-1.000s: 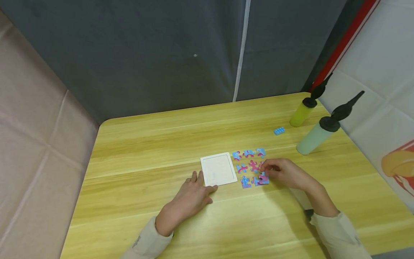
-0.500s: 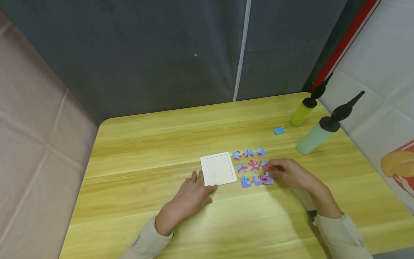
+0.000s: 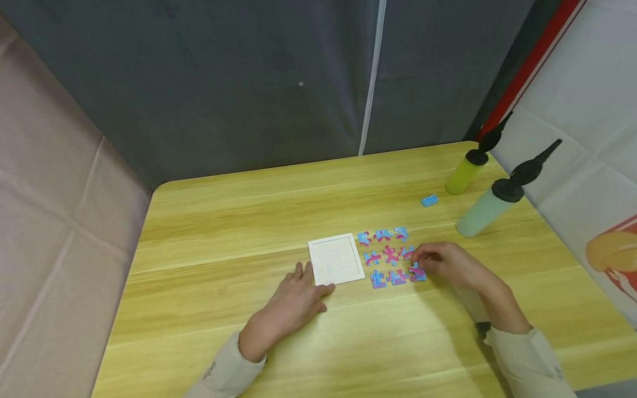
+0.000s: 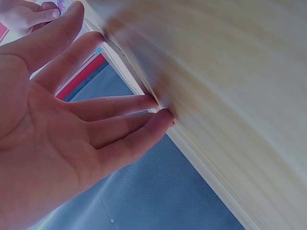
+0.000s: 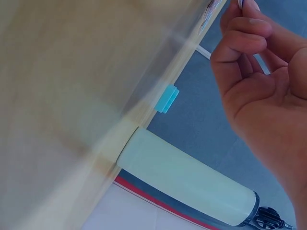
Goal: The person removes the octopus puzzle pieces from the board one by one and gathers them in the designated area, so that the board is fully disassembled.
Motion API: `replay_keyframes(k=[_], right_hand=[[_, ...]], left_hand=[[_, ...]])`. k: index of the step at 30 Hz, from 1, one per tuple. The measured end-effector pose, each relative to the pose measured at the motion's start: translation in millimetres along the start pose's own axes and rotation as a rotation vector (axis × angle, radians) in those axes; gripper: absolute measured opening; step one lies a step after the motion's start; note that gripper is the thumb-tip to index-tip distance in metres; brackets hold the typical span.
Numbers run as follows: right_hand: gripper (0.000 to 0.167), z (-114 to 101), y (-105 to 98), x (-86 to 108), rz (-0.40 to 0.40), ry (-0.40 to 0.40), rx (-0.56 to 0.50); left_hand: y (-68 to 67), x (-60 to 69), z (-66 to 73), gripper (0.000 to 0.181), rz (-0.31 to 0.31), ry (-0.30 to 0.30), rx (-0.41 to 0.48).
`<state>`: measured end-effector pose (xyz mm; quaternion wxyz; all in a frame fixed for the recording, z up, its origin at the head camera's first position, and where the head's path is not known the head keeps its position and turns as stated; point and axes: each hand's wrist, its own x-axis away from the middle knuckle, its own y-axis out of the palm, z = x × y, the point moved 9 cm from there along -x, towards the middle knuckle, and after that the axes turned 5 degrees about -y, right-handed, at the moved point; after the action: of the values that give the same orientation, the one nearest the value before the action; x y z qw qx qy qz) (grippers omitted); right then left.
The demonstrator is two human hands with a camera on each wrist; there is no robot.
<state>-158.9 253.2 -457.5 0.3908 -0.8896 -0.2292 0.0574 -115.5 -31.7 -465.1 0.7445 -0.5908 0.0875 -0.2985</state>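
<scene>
My right hand (image 3: 450,266) pinches a pink and blue jigsaw piece (image 3: 417,273) at the lower right corner of the loose pieces. Its edge shows between thumb and finger in the right wrist view. Several other jigsaw pieces (image 3: 390,254) lie slightly apart in three rows. Left of them is a white square puzzle tray (image 3: 337,261), its inside bare. With fingers spread, my left hand (image 3: 293,303) rests at the tray's lower left corner, fingertips along its edges. In the left wrist view the left palm (image 4: 53,134) faces the camera, fingertips on the table.
A blue toy brick (image 3: 429,200) lies beyond the pieces. Two pump bottles with black tops stand at the right, one yellow-green (image 3: 460,177) and one pale green (image 3: 484,214). A dark curtain (image 3: 239,88) hangs behind the wooden table (image 3: 209,249).
My right hand has slid a little to the right with its piece, which overlapped the neighbouring bottom piece and now lies beside it. My left hand and the tray stay put.
</scene>
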Motion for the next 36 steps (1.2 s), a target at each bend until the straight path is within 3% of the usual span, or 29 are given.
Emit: replay_keyframes(k=[16,36], right_hand=[[0.016,4.1,5.4,-3.7,-0.061,0.019,-0.028],[0.013,1.9,13.9,-8.5,-0.065,0.045,0.006]], left_hand=[[0.8,-1.4,0.4,0.045,0.006,0.001,-0.022],[0.1,-0.8,0.2,0.044,0.002,-0.006,-0.019]])
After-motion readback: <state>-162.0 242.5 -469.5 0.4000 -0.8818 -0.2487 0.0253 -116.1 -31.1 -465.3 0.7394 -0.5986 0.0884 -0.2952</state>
